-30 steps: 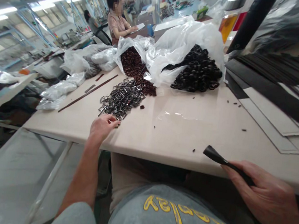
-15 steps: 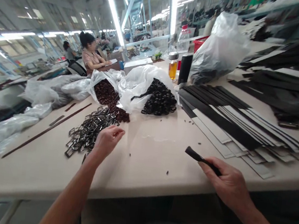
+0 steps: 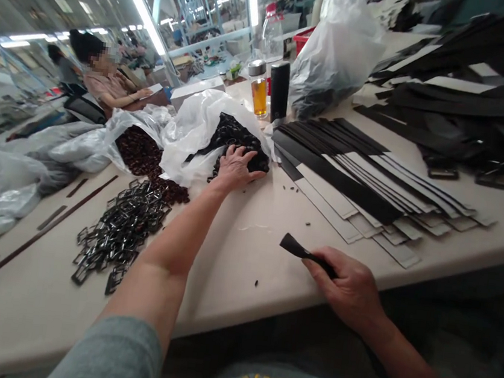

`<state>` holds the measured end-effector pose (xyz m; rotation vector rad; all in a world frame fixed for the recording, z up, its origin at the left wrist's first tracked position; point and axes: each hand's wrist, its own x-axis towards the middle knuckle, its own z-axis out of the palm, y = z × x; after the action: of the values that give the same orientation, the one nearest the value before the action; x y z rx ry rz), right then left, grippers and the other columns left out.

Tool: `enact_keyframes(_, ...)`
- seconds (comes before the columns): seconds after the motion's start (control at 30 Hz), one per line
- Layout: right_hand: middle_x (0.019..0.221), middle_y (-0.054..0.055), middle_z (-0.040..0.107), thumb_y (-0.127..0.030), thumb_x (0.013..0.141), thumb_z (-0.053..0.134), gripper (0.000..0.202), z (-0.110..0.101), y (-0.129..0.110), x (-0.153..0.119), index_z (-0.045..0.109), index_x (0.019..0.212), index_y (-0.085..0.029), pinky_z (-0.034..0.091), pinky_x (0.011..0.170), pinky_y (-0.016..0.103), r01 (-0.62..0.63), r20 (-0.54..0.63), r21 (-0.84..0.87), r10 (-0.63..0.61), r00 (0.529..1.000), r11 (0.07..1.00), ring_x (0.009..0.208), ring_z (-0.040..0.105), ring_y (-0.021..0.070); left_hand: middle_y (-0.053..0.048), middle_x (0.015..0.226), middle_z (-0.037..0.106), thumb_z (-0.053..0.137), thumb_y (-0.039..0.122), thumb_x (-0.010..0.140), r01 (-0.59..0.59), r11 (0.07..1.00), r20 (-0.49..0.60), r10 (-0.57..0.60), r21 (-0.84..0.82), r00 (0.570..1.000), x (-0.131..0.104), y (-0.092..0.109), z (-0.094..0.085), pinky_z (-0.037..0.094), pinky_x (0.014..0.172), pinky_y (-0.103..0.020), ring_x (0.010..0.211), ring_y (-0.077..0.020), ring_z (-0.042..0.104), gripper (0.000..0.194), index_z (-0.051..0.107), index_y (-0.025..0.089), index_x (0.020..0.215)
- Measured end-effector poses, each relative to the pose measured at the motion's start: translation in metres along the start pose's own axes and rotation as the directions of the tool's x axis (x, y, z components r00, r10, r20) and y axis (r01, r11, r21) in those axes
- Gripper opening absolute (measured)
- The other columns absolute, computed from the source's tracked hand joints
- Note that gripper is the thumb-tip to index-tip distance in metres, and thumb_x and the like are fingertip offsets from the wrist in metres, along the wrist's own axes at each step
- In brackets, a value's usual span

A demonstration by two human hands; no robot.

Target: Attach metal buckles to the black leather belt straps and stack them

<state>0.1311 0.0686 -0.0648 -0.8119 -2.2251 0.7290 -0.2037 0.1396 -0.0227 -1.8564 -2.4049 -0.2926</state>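
Note:
My left hand [image 3: 237, 169] reaches out with spread fingers over a heap of small black loops [image 3: 231, 131] at the mouth of a white plastic bag [image 3: 192, 115]. Its fingers touch the near side of the heap or hover just over it. My right hand [image 3: 352, 285] is closed around a black strap [image 3: 296, 247], whose flat end sticks out to the left above the table. The rest of that strap is hidden by the hand. A pile of dark metal buckles [image 3: 122, 229] lies to the left of my left forearm, beside small dark brown pieces [image 3: 170, 190].
Black straps with pale undersides [image 3: 370, 190] lie fanned out at right. Behind them are a filled plastic bag [image 3: 335, 53], a black flask [image 3: 279, 92] and a bottle of amber liquid [image 3: 259, 96]. A brown strip [image 3: 42, 229] lies at left. Another person [image 3: 109, 82] sits beyond.
My left hand has moved from beside the buckles forward and right to the black loops, its fingers spreading. The right hand still holds the strap. The view has shifted to the right.

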Motion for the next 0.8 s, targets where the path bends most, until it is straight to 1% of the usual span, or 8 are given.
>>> enact_keyframes(0.1,0.078,0.001,0.07,-0.031,0.095,0.057,0.015,0.001,0.0,-0.001,0.068,0.09,-0.022,0.046,0.064,0.028,0.025,-0.001,-0.01,-0.025,1.0,1.0,0.069,0.068,0.0178,-0.012,0.136,0.061,0.07,0.052,0.083,-0.143,0.989,-0.08,0.146,0.031,0.986,-0.014,-0.015,0.003,0.04,0.108,-0.052,0.134,-0.0377,0.04,0.052,0.067,0.025,0.128)
enact_keyframes(0.23,0.079,0.001,0.07,-0.031,0.096,0.056,0.016,0.001,0.0,-0.001,0.067,0.09,-0.021,0.045,0.064,0.028,0.062,-0.02,-0.019,-0.062,0.998,0.998,0.071,0.068,0.0184,-0.009,0.124,0.067,0.06,0.036,0.092,-0.286,0.958,-0.135,0.285,0.007,0.949,-0.034,-0.034,0.001,0.04,0.11,-0.043,0.123,-0.0288,0.052,0.027,0.076,0.023,0.11)
enact_keyframes(0.43,0.078,0.001,0.07,-0.03,0.096,0.055,0.016,0.001,-0.001,0.0,0.067,0.089,-0.021,0.045,0.063,0.029,0.056,-0.015,-0.04,-0.057,0.998,0.998,0.069,0.068,0.0184,-0.006,0.127,0.068,0.072,0.026,0.085,-0.227,0.974,-0.2,0.22,-0.01,0.955,-0.066,-0.044,-0.003,0.039,0.111,-0.049,0.133,-0.0317,0.048,0.016,0.081,0.03,0.097)
enact_keyframes(0.53,0.078,0.001,0.07,-0.031,0.096,0.054,0.017,0.001,-0.002,0.0,0.067,0.09,-0.021,0.046,0.063,0.029,0.054,-0.013,-0.045,-0.054,0.998,0.998,0.07,0.069,0.0189,-0.005,0.124,0.07,0.078,0.026,0.079,-0.155,0.985,-0.286,0.127,-0.077,0.95,-0.08,-0.044,-0.008,0.041,0.109,-0.049,0.128,-0.0313,0.053,0.011,0.082,0.031,0.088)
enact_keyframes(0.6,0.079,0.001,0.071,-0.032,0.095,0.054,0.018,0.0,-0.002,0.0,0.067,0.09,-0.021,0.047,0.063,0.029,0.05,-0.012,-0.048,-0.05,0.999,0.998,0.071,0.069,0.0192,-0.005,0.119,0.071,0.08,0.026,0.076,-0.067,0.967,-0.341,-0.022,-0.246,0.94,-0.085,-0.044,-0.014,0.041,0.11,-0.048,0.121,-0.0292,0.058,0.008,0.081,0.029,0.084)
enact_keyframes(0.63,0.079,0.001,0.071,-0.032,0.095,0.054,0.018,0.0,-0.002,0.0,0.067,0.09,-0.021,0.047,0.063,0.029,0.048,-0.013,-0.047,-0.049,0.999,0.998,0.071,0.069,0.0192,-0.005,0.116,0.071,0.081,0.027,0.074,-0.012,0.924,-0.346,-0.131,-0.382,0.929,-0.086,-0.044,-0.017,0.041,0.11,-0.046,0.118,-0.0281,0.059,0.008,0.081,0.028,0.082)
enact_keyframes(0.7,0.079,0.001,0.071,-0.032,0.095,0.054,0.018,0.0,-0.003,0.0,0.067,0.09,-0.022,0.047,0.063,0.029,0.048,-0.02,-0.045,-0.049,0.999,0.998,0.071,0.07,0.0191,-0.005,0.107,0.072,0.082,0.028,0.07,0.078,0.767,-0.292,-0.334,-0.637,0.896,-0.087,-0.045,-0.021,0.044,0.106,-0.043,0.109,-0.0263,0.062,0.01,0.08,0.025,0.08)
enact_keyframes(0.8,0.079,0.001,0.072,-0.033,0.095,0.053,0.019,0.0,-0.004,0.001,0.067,0.089,-0.022,0.048,0.063,0.029,0.053,-0.036,-0.044,-0.055,0.998,0.998,0.07,0.07,0.019,-0.004,0.087,0.072,0.08,0.033,0.069,0.135,0.552,-0.187,-0.486,-0.823,0.854,-0.087,-0.049,-0.024,0.052,0.089,-0.037,0.088,-0.0214,0.068,0.018,0.077,0.019,0.081)
